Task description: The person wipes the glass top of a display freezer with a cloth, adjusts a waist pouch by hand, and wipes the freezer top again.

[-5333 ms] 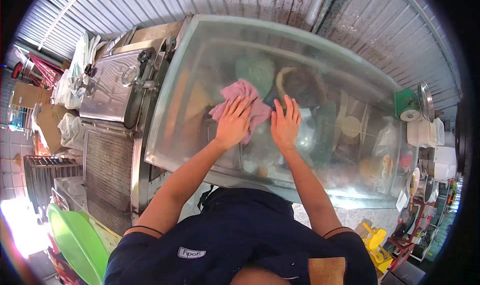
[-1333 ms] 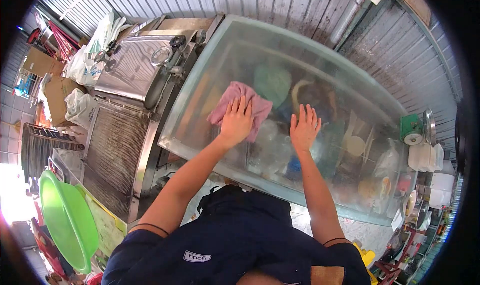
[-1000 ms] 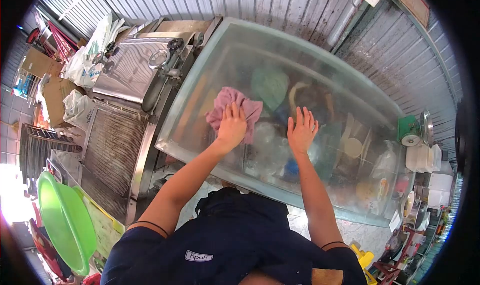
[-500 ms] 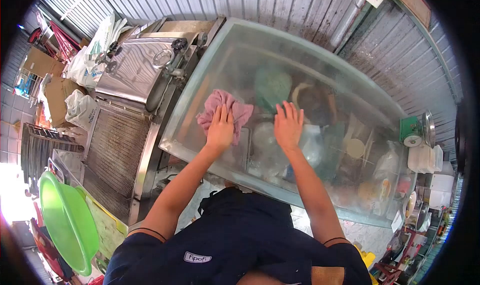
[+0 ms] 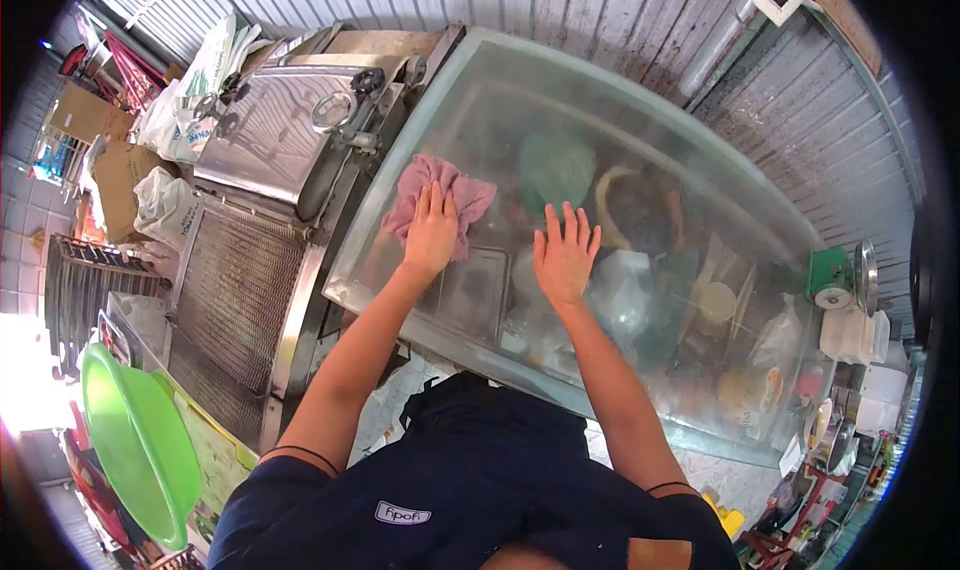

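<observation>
My left hand (image 5: 432, 238) presses down on a crumpled pink cloth (image 5: 472, 192), its fingers close together on top of the fabric. The cloth lies on the left part of a hazy, see-through glass lid (image 5: 490, 100) over a large chest. Farther right, my right hand (image 5: 565, 262) is open, fingers spread, palm down against or just above the glass; the exact contact cannot be made out. Under the lid are blurred shapes: a green bag (image 5: 558, 170), a whitish plastic bag (image 5: 625, 295) and a rectangular tray-like outline (image 5: 475, 290).
A metal machine with a mesh conveyor (image 5: 240, 295) stands left of the chest. A bright green basin (image 5: 140, 450) is at lower left. On the right are a green scale (image 5: 830, 275) and white plastic containers (image 5: 853, 335). A corrugated metal wall (image 5: 600, 10) rises behind.
My left hand and the pink cloth have slid up and to the left over the glass. My right hand has shifted slightly left. The camera view has moved a little.
</observation>
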A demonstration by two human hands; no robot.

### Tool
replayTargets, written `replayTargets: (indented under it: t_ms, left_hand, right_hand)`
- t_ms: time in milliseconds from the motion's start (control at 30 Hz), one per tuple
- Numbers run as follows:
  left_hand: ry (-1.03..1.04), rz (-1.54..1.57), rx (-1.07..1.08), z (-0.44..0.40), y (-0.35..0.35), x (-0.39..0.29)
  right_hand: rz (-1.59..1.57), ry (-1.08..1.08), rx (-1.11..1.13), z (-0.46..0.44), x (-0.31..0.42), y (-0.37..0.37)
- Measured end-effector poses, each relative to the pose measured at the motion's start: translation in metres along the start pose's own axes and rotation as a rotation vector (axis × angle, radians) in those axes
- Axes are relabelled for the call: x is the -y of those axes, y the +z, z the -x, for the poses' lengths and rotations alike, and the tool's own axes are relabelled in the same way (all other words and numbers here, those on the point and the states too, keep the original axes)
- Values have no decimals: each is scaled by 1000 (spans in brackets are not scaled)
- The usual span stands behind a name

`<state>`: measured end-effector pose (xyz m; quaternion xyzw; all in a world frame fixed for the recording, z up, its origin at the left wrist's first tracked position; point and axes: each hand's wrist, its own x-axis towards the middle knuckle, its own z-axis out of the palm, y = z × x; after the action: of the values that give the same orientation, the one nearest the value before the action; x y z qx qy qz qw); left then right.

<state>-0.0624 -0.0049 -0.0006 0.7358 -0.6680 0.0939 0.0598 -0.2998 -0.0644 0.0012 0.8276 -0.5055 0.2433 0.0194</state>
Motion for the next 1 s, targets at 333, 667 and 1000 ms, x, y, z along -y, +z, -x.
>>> replayTargets:
  t_ms: [333,667,1000]
  left_hand:
    - [-17,116,-50,-23,3,11]
    - [-152,355,-102,13,-16,-24]
    - [-209,220,-121,-37,5,0]
  right_hand:
    - [26,20,6,-1,3,-2]
    - [3,25,9,-2,2,-2]
    - [10,27,19,-3,3,-3]
